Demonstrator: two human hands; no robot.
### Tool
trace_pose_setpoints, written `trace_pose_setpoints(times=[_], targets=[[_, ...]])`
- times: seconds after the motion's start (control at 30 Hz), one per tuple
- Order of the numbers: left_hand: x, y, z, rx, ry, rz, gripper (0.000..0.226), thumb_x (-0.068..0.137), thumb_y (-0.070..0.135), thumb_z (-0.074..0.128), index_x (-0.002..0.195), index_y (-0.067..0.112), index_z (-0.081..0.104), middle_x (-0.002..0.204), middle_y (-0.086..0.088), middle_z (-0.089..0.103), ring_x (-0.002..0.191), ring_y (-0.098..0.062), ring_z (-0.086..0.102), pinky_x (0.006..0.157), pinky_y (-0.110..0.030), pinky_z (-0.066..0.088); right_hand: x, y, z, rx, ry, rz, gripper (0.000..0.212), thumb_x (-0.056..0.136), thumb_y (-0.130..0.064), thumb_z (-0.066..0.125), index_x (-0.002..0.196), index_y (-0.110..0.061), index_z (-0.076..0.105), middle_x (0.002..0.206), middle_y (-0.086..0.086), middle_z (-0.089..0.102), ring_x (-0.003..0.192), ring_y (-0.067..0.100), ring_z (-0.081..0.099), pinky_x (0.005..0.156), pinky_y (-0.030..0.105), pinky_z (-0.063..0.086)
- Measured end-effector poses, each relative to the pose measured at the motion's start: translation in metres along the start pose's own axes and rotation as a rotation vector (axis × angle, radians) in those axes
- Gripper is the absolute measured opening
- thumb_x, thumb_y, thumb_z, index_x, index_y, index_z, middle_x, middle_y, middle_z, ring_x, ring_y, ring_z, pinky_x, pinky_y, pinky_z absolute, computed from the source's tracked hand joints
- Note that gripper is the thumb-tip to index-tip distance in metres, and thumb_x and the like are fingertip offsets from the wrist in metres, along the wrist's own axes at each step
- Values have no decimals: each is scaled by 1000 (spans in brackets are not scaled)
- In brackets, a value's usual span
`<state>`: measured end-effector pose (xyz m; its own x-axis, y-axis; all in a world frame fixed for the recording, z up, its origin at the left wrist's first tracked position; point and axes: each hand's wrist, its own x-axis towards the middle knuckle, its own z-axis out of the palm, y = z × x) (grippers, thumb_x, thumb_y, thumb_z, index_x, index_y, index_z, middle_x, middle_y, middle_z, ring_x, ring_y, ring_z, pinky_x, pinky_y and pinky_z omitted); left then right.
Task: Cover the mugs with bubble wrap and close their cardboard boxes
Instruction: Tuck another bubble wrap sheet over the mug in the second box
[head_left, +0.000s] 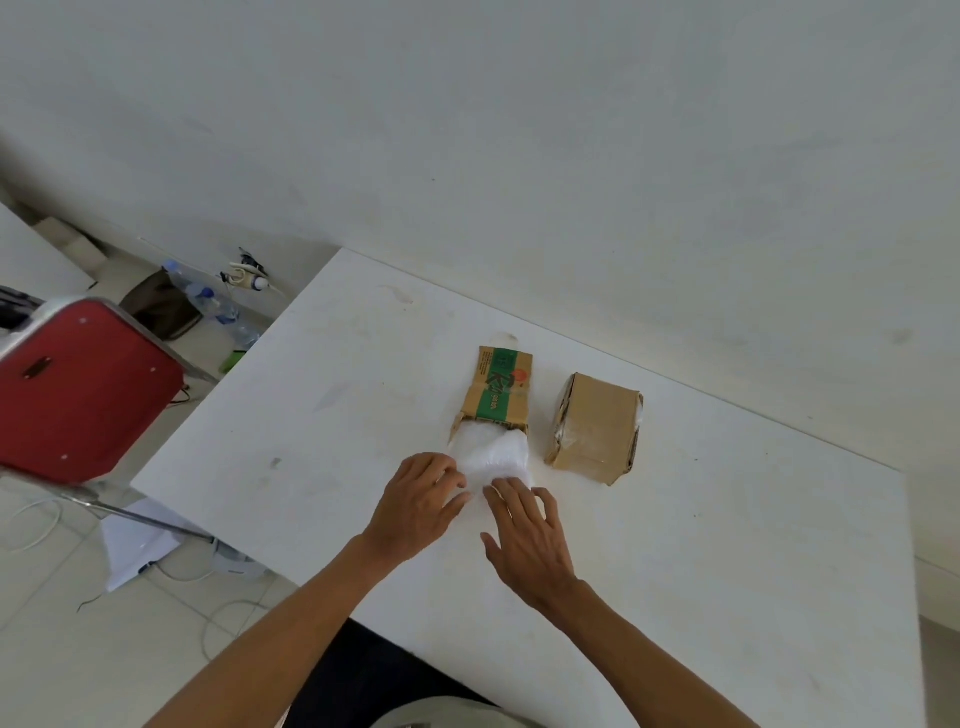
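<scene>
An open cardboard box (497, 402) with a green printed band stands on the white table (675, 545), its far flap raised. White bubble wrap (491, 452) fills its top and spills toward me. My left hand (423, 501) pinches the wrap's near left edge. My right hand (530, 530) lies on the wrap's near right edge, fingers spread. No mug is visible under the wrap. A second plain brown cardboard box (597, 428) sits closed to the right, with clear tape on its side.
A red chair (78, 384) stands left of the table. Plastic bottles (218, 301) and a dark bag (161, 306) lie on the tiled floor by the wall, with cables and paper under the chair. The wall runs behind the table.
</scene>
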<state>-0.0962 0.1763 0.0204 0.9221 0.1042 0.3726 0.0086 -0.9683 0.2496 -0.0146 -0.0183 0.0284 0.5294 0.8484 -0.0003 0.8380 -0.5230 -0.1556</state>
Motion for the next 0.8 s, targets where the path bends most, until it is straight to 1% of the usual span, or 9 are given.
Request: trace_pose_setpoints(times=[0.07, 0.17, 0.23, 0.3, 0.4, 0.5, 0.63, 0.7, 0.8], targets=[[-6, -6, 2, -7, -67, 61, 36, 100, 45, 54, 107, 14, 71, 112, -6, 67, 108, -24, 61, 98, -37, 53, 3, -1, 1, -45, -51, -23, 59, 83, -43, 67, 131, -10, 57, 133, 8, 62, 126, 26, 56, 109, 47, 29], [-17, -14, 3, 37, -182, 123, 43, 102, 47, 51, 125, 14, 67, 130, -6, 63, 129, -25, 54, 112, -47, 43, 11, -5, -1, -131, -93, -73, 52, 82, -44, 67, 120, -9, 62, 119, 8, 67, 113, 28, 61, 106, 53, 38], [-20, -17, 3, 125, -250, 174, 46, 101, 45, 51, 133, 13, 63, 137, -8, 61, 134, -27, 51, 114, -50, 40, 19, -6, -6, -185, -145, -81, 45, 80, -45, 68, 109, -10, 67, 106, 6, 70, 104, 27, 64, 104, 56, 42], [-21, -13, 2, 142, -258, 201, 49, 98, 44, 54, 135, 12, 61, 136, -9, 60, 133, -28, 52, 115, -49, 39, 27, -7, -11, -216, -212, -57, 40, 81, -47, 66, 100, -13, 70, 97, 3, 72, 100, 27, 65, 106, 58, 40], [-21, -3, 2, 7, -210, 231, 53, 93, 43, 63, 134, 11, 61, 127, -6, 63, 122, -24, 57, 113, -41, 42, 31, -11, -14, -180, -276, -26, 41, 91, -47, 54, 109, -13, 67, 106, 4, 70, 112, 28, 60, 114, 61, 23], [-17, -6, -1, -31, -234, 237, 52, 93, 43, 62, 134, 12, 61, 127, -4, 67, 120, -22, 61, 112, -39, 44, 23, -5, -13, -143, -256, 16, 47, 87, -48, 60, 120, -15, 64, 117, 1, 69, 121, 24, 59, 114, 67, 10], [-22, -12, 1, 22, -328, 233, 54, 90, 45, 60, 135, 15, 61, 135, -2, 65, 129, -19, 58, 113, -48, 43, 16, 10, -13, -133, -246, 35, 47, 78, -43, 72, 120, -21, 67, 118, -4, 70, 120, 17, 61, 108, 76, 11], [-20, -7, 4, 13, -353, 175, 54, 86, 45, 62, 132, 16, 63, 130, -1, 67, 125, -18, 60, 113, -50, 42, 15, 10, -13, -142, -265, 41, 48, 75, -43, 74, 117, -20, 69, 117, -3, 69, 120, 17, 60, 108, 77, 9], [-7, 0, 10, 20, -381, 128, 48, 82, 44, 64, 123, 19, 64, 120, 3, 70, 117, -16, 63, 118, -46, 34, 11, 5, -9, -141, -263, 17, 62, 69, -47, 78, 120, -14, 67, 120, 3, 66, 123, 21, 58, 107, 75, 12]])
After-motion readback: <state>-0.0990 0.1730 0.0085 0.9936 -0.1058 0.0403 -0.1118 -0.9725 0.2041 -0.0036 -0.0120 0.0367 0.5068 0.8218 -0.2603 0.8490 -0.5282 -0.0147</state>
